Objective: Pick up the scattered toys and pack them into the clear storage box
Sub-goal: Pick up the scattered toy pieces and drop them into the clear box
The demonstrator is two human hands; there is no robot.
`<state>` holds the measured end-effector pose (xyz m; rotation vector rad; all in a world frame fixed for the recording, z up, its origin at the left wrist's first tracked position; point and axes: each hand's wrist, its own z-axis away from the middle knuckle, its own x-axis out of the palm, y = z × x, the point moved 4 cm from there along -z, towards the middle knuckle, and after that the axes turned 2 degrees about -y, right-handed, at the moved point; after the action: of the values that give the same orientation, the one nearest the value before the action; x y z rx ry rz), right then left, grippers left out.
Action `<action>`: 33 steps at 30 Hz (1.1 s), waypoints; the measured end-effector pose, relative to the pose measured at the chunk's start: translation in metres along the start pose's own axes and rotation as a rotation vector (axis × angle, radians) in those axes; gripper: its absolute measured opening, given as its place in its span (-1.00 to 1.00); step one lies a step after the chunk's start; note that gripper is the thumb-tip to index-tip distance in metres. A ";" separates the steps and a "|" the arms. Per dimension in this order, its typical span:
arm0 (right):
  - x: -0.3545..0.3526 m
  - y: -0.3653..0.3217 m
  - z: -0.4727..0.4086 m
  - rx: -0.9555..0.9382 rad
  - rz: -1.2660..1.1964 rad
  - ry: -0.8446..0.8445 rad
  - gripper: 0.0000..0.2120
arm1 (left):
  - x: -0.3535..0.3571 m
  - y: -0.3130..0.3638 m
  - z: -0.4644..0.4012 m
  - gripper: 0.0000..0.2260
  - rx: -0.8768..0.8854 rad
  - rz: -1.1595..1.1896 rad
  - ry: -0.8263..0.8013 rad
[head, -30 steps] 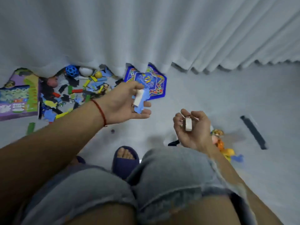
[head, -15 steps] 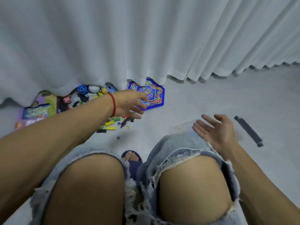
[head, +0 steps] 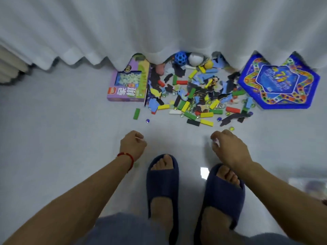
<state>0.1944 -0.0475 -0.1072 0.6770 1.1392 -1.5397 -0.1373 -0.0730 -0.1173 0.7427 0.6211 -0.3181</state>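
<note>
A pile of scattered toys [head: 194,96] lies on the pale floor at the foot of the curtain: coloured wooden blocks, dark and blue puzzle pieces, marbles, a blue holed ball [head: 180,58] and a white ball [head: 194,59]. A purple toy carton [head: 127,85] lies left of the pile and a blue star-shaped game board [head: 279,82] lies right of it. My left hand [head: 133,144] and my right hand [head: 228,149] hang short of the pile, fingers loosely curled, and I see nothing in them. A blurred clear thing [head: 307,183] at the right edge may be the storage box.
A white curtain [head: 159,23] hangs behind the toys and covers their far edge. A green block [head: 136,113] and a blue marble [head: 147,120] lie apart from the pile. My feet in dark blue slippers [head: 162,183] stand just behind my hands.
I have risen from a squat to standing, and the view now faces the pile. My left hand no longer holds the blue and white pieces. My right hand has gone from flat open to loosely curled.
</note>
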 end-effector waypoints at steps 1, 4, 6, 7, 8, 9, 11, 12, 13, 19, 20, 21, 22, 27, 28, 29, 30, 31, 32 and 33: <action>0.014 0.002 -0.004 -0.015 0.016 0.000 -0.68 | 0.007 0.002 -0.008 -0.89 0.036 -0.037 0.028; 0.041 0.005 -0.018 -0.059 0.114 -0.018 -0.50 | 0.016 0.002 -0.022 -0.83 0.113 -0.177 0.191; 0.052 0.007 -0.028 -0.102 0.148 -0.022 -0.45 | 0.013 -0.016 -0.019 -0.82 0.085 -0.264 0.317; 0.057 0.008 -0.033 -0.142 0.125 -0.005 -0.54 | 0.013 -0.030 -0.012 -0.81 0.054 -0.280 0.354; 0.060 0.006 -0.037 -0.204 0.105 0.012 -0.65 | 0.014 -0.044 -0.001 -0.79 0.024 -0.281 0.371; 0.063 0.002 -0.040 -0.278 0.098 0.020 -0.73 | 0.017 -0.061 0.011 -0.76 0.020 -0.265 0.374; 0.064 -0.017 -0.045 -0.411 0.074 0.006 -0.78 | 0.026 -0.090 0.034 -0.68 0.136 -0.235 0.346; 0.063 -0.030 -0.049 -0.468 0.044 -0.001 -0.79 | 0.032 -0.101 0.042 -0.67 0.223 -0.255 0.316; 0.061 -0.046 -0.054 -0.528 0.016 -0.007 -0.79 | 0.036 -0.111 0.044 -0.69 0.291 -0.276 0.285; 0.070 -0.162 -0.110 -0.827 0.034 -0.016 -0.63 | 0.023 -0.096 0.010 -0.94 0.324 -0.139 0.294; 0.074 -0.177 -0.120 -0.856 0.072 0.005 -0.61 | 0.016 -0.083 -0.001 -0.91 0.321 -0.104 0.316; 0.077 -0.188 -0.130 -0.854 0.101 0.026 -0.61 | 0.009 -0.067 -0.015 -0.87 0.325 -0.087 0.342; 0.081 -0.196 -0.139 -0.827 0.115 0.039 -0.61 | 0.002 -0.049 -0.032 -0.83 0.329 -0.088 0.365; 0.095 -0.203 -0.155 -0.845 0.185 0.033 -0.82 | -0.015 0.027 -0.114 -0.68 0.314 -0.229 0.445; 0.096 -0.200 -0.153 -0.872 0.200 0.035 -0.82 | -0.013 0.032 -0.124 -0.66 0.294 -0.284 0.422; 0.096 -0.198 -0.150 -0.883 0.182 0.045 -0.82 | -0.010 0.034 -0.131 -0.67 0.282 -0.347 0.387; 0.096 -0.194 -0.148 -0.854 0.111 0.052 -0.82 | -0.007 0.034 -0.137 -0.70 0.282 -0.409 0.355; 0.093 -0.188 -0.146 -0.776 -0.002 0.042 -0.85 | -0.005 0.032 -0.139 -0.74 0.292 -0.465 0.334; 0.090 -0.180 -0.145 -0.648 -0.139 0.033 -0.88 | -0.002 0.032 -0.140 -0.78 0.308 -0.519 0.319; 0.085 -0.168 -0.145 -0.469 -0.299 -0.007 -0.90 | 0.000 0.032 -0.140 -0.81 0.324 -0.566 0.301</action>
<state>-0.0092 0.0478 -0.1840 0.1895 1.5798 -1.4349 -0.1792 0.0485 -0.1803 0.9248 1.0824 -0.8532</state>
